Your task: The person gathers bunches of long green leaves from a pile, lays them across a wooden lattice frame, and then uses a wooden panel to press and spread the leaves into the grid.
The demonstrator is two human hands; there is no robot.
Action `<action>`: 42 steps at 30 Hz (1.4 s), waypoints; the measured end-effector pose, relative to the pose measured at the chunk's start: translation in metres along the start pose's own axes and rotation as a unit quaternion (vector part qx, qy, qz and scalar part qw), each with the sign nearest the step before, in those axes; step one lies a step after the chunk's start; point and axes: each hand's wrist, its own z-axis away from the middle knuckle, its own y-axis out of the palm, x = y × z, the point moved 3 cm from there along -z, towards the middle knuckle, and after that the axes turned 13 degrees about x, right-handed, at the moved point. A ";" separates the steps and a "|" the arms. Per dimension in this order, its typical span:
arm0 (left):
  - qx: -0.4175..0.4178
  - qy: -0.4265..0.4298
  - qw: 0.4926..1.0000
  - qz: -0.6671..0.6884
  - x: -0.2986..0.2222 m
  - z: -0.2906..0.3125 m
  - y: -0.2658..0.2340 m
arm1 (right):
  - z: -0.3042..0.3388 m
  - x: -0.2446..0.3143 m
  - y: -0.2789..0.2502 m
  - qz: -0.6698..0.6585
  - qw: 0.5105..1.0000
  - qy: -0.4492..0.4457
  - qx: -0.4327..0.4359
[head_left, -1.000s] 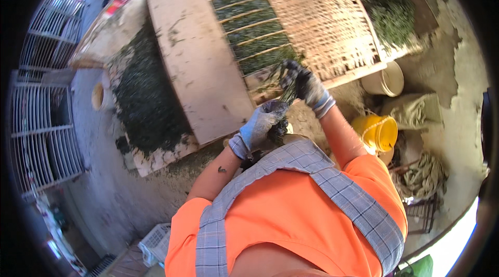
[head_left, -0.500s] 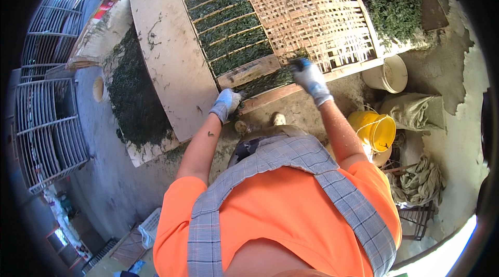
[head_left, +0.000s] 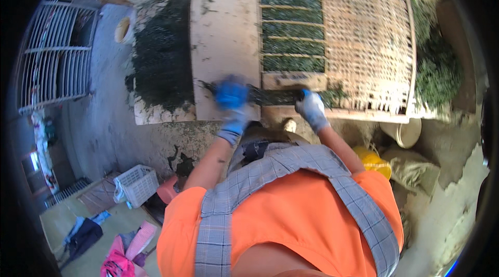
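My left hand [head_left: 232,101], in a blue and white glove, is smeared by motion over the near end of a pale board [head_left: 224,43]. Dark green plant strands lie right beside it, and its fingers do not show clearly. My right hand [head_left: 313,109], gloved too, is curled at the near edge of a slatted frame [head_left: 292,5]; something dark at its fingertips is too small to name. Between the hands runs a row of dark green strands [head_left: 275,97]. A short wooden block [head_left: 293,79] lies just beyond that row. Rows of green strands fill the frame's slots.
A woven bamboo mat [head_left: 364,33] adjoins the frame on the right. Green heaps lie on both sides, a dark pile [head_left: 163,48] left and a looser pile [head_left: 439,71] right. A yellow bucket [head_left: 373,162] and sack [head_left: 413,168] stand lower right; a white crate [head_left: 138,186] stands lower left.
The view has turned, so the frame and mat now stand straighter and further right. My left hand has moved left off the frame's edge onto the pale board. My right hand stays near the block.
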 end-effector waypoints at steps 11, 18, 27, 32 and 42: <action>-0.224 -0.014 0.886 0.405 0.117 -0.048 -0.049 | -0.058 0.029 0.075 -0.203 0.944 -0.146 0.215; -0.238 -0.041 0.872 0.426 0.275 -0.269 -0.087 | -0.047 0.033 0.057 -0.133 0.951 0.025 0.279; -0.199 -0.196 0.915 0.291 0.336 -0.507 -0.068 | -0.031 -0.055 0.108 0.005 0.943 -0.022 0.331; -0.159 -0.097 0.874 0.449 0.417 -0.542 -0.026 | -0.040 -0.065 0.106 -0.088 0.950 0.052 0.295; -0.056 -0.336 0.908 0.245 0.333 -0.407 -0.065 | -0.013 -0.082 0.134 -0.191 0.937 0.142 0.253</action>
